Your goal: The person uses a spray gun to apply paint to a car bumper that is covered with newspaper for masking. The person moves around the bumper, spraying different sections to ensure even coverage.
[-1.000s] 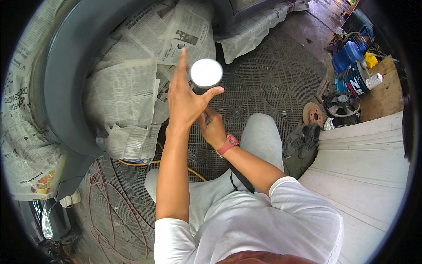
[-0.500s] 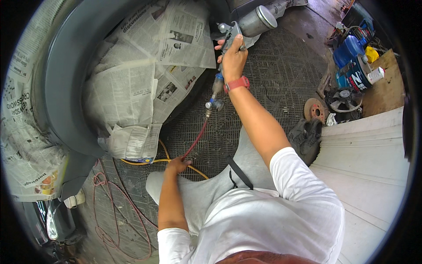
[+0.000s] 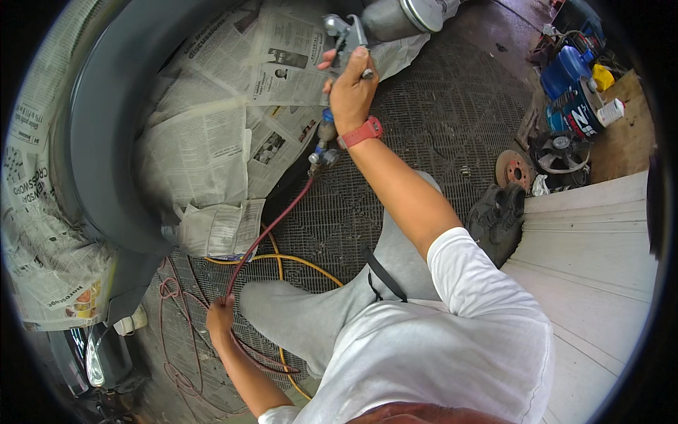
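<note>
My right hand (image 3: 354, 90) grips a metal spray gun (image 3: 347, 44) by its handle, with a silver cup (image 3: 402, 20) at its upper right. Below the handle hang a clear-and-blue air filter (image 3: 325, 131) and a regulator fitting (image 3: 323, 159). From there a dark red hose (image 3: 282, 214) runs down to my left hand (image 3: 220, 316), which is closed around it beside my left knee. The gun is in front of newspaper sheets (image 3: 205, 141) masking a car's wheel area. A dark grey fender arch (image 3: 106, 134) curves along their left.
Loops of red hose (image 3: 176, 339) and a yellow hose (image 3: 311, 263) lie on the dark grated mat (image 3: 438, 127). To the right are a brake disc (image 3: 513, 169), black shoes (image 3: 496, 212), a fan (image 3: 561, 152), a blue jug (image 3: 565, 74) and a white ribbed panel (image 3: 579, 240).
The spray gun and my right hand have moved left and slightly up. My left hand has shifted left and down with the red hose, which now stretches longer across the mat.
</note>
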`<state>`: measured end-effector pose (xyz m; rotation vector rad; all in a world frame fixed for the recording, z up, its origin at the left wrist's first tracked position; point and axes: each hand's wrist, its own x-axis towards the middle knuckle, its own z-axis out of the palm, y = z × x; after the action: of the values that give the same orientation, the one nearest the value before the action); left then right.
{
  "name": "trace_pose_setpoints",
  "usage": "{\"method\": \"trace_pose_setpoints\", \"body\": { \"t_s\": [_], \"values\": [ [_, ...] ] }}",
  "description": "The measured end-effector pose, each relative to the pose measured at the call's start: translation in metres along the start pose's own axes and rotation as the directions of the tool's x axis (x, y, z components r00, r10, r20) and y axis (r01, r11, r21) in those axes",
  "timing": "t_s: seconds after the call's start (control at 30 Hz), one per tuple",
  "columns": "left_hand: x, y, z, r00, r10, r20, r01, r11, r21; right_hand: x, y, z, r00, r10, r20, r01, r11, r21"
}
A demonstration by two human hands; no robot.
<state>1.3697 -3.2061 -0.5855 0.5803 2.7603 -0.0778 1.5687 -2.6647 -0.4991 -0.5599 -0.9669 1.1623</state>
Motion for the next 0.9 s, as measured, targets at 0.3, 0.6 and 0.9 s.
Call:
{"method": "trace_pose_setpoints", "body": {
  "t_s": [0.3, 0.6, 0.9],
  "values": [
    [-0.085, 0.011, 0.011, 0.989, -0.002, -0.151, -0.053, 0.93, -0.364, 0.002, -0.034, -0.002, 0.982, 0.016, 0.187, -0.056, 0.976, 0.211],
    [-0.121, 0.051, -0.007, 1.0, -0.025, -0.003, 0.02, 0.875, -0.483, 0.068, 0.033, -0.083, 0.948, 0.275, -0.161, -0.288, 0.955, -0.064],
    [-0.124, 0.061, 0.002, 0.997, 0.023, -0.072, -0.06, 0.822, -0.566, 0.098, -0.01, -0.089, 0.976, 0.193, -0.099, -0.205, 0.97, -0.128]
  ]
}}
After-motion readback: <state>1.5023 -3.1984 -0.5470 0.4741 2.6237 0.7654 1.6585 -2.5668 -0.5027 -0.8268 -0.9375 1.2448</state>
